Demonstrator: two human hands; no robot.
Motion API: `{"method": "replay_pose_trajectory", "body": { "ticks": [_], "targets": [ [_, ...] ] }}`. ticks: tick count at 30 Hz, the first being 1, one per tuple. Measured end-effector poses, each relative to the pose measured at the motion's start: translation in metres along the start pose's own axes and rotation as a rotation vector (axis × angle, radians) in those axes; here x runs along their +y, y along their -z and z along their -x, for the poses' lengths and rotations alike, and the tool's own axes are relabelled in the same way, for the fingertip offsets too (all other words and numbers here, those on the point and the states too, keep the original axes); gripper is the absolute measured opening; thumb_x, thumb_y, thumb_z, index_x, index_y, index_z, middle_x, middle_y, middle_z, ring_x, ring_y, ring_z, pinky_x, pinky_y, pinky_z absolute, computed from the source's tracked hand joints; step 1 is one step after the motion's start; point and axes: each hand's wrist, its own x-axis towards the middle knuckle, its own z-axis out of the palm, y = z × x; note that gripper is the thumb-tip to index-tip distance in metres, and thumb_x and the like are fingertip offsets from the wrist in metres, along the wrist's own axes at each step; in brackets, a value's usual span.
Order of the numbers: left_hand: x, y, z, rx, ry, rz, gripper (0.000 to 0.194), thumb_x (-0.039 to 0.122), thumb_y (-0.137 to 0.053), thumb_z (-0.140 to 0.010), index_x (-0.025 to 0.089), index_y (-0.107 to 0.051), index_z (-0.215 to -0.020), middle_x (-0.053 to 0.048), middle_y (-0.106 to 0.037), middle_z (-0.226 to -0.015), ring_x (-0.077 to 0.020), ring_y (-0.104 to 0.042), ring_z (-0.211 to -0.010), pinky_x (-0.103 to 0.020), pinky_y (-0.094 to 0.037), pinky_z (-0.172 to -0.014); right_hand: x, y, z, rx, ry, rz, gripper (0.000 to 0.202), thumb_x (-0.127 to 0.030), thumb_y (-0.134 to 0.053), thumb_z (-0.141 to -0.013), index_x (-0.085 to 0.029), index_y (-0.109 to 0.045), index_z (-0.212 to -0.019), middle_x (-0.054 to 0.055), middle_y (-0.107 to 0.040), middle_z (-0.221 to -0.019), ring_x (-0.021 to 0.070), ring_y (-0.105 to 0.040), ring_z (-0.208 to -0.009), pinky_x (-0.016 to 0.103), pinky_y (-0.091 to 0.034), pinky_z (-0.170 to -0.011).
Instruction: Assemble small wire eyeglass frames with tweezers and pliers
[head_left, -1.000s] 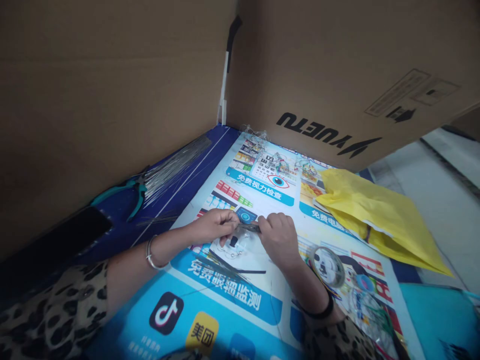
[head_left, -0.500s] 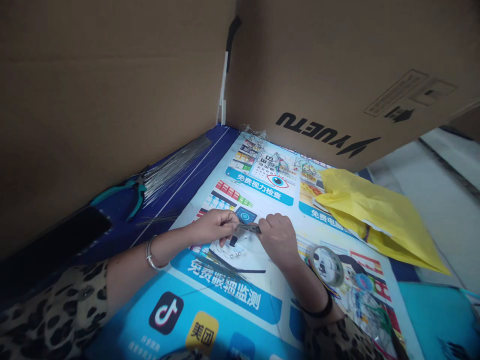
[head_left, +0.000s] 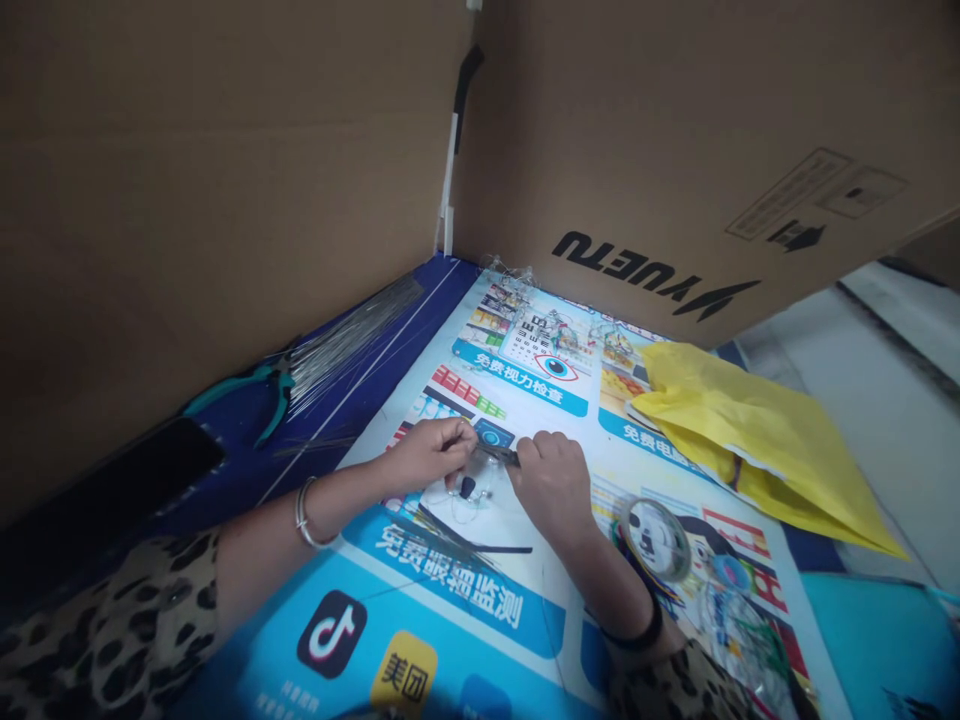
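My left hand (head_left: 431, 455) is closed in a pinch on a thin wire strung with small shiny beads (head_left: 480, 496). The beaded wire dangles just under my fingertips, above the printed sheet. Closed around a pair of pliers is my right hand (head_left: 553, 490); only the dark metal jaws (head_left: 499, 454) show, pointing left to my left fingertips. Its handles are hidden in my palm. Exactly where the jaws meet the wire is too small to tell. Several loose dark wires (head_left: 450, 535) lie on the sheet below my hands.
Teal-handled pliers (head_left: 277, 385) lie at left beside a bundle of straight wires (head_left: 360, 330). Cardboard walls (head_left: 637, 130) enclose the back and left. To the right are a yellow bag (head_left: 765, 440), a roll of clear tape (head_left: 658, 540) and tangled coloured wire (head_left: 739, 630).
The beaded wire has shifted slightly up and right below my left fingers. The pliers' jaws have tilted a little, and both hands stay close together.
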Motion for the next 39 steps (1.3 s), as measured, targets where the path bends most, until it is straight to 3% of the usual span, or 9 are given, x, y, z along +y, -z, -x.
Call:
{"method": "replay_pose_trajectory", "body": {
  "ticks": [19,33,39],
  "targets": [
    [-0.003,-0.001,-0.001,0.017,-0.046,-0.095,0.007,0.015,-0.044,-0.077,0.017,-0.047,-0.071,0.007,-0.05,-0.052,-0.0064,-0.052,-0.042,-0.016,-0.039,-0.044,0.0,-0.004,0.0,-0.108,-0.006,-0.031,0.008,-0.025,-0.059,-0.075,-0.019,-0.055,-0.072,0.005,-0.055,-0.071,0.0206,-0.044,-0.073,0.033,-0.025,-0.066],
    [-0.003,-0.002,-0.001,0.0,-0.02,-0.05,0.007,0.019,-0.044,-0.078,0.016,-0.047,-0.072,0.005,-0.054,-0.058,-0.0062,-0.053,-0.043,-0.017,-0.039,-0.044,0.004,-0.011,-0.001,-0.052,-0.003,-0.161,0.006,-0.022,-0.057,-0.075,-0.018,-0.057,-0.07,0.004,-0.056,-0.07,0.0191,-0.046,-0.074,0.031,-0.027,-0.069],
    [-0.002,-0.001,-0.001,-0.016,-0.019,-0.031,0.01,0.021,-0.045,-0.08,0.016,-0.047,-0.072,0.004,-0.054,-0.059,-0.006,-0.053,-0.045,-0.016,-0.039,-0.046,0.009,-0.015,-0.001,-0.013,-0.106,-0.346,0.01,-0.023,-0.052,-0.08,-0.017,-0.058,-0.075,0.003,-0.058,-0.073,0.0175,-0.048,-0.076,0.029,-0.03,-0.071]
  ]
}}
